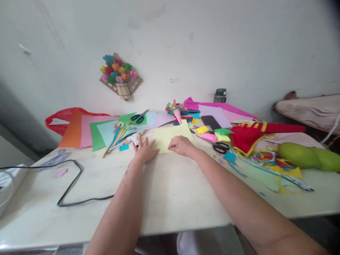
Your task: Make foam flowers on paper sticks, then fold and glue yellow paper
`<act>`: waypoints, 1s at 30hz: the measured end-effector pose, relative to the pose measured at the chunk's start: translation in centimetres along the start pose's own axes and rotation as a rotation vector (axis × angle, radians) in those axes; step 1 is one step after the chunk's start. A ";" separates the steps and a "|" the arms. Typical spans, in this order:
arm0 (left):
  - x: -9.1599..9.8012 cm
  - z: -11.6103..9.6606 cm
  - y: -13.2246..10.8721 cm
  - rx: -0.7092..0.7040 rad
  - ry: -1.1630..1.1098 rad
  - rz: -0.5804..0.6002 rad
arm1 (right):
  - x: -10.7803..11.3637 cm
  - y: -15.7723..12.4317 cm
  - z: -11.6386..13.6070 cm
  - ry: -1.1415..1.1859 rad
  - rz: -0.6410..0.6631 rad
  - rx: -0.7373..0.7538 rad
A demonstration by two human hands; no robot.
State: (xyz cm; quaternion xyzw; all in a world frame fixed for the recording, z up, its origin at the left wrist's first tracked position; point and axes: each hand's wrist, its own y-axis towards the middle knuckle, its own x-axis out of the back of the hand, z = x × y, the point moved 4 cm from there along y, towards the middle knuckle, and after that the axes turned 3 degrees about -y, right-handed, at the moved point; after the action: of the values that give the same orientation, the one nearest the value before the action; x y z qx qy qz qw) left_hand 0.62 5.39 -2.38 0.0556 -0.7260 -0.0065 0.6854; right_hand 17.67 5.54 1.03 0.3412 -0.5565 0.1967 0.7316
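Observation:
A pale yellow sheet of paper lies on the table between my hands. My left hand is flat with its fingers spread, and its thumb side touches the paper's left edge. Just beyond those fingers is a white glue gun, partly covered by the hand. At the near edge of the sheet, my right hand has its fingers closed in a pinch on the paper; the fingertips are small in view.
Coloured paper sheets, paper strips and scissors lie left. On the right are a phone, clay packets, more scissors and red cloth. A black cord crosses the near left.

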 end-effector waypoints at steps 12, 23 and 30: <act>0.8 -0.1 -0.4 -0.022 0.025 -0.051 | -0.4 -0.5 1.6 -0.438 0.108 0.186; 2.8 -3.2 -1.2 -0.451 -0.267 -0.203 | -0.8 -0.3 1.7 -0.423 0.064 0.190; 2.2 -4.0 -1.1 -0.495 -0.381 -0.150 | -1.3 0.1 1.0 -0.371 0.071 0.139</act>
State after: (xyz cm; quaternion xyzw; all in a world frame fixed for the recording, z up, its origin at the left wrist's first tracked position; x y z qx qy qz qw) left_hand 4.59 4.32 -0.02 -0.0617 -0.8116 -0.2437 0.5274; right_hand 16.54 5.03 0.01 0.4012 -0.6784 0.1942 0.5840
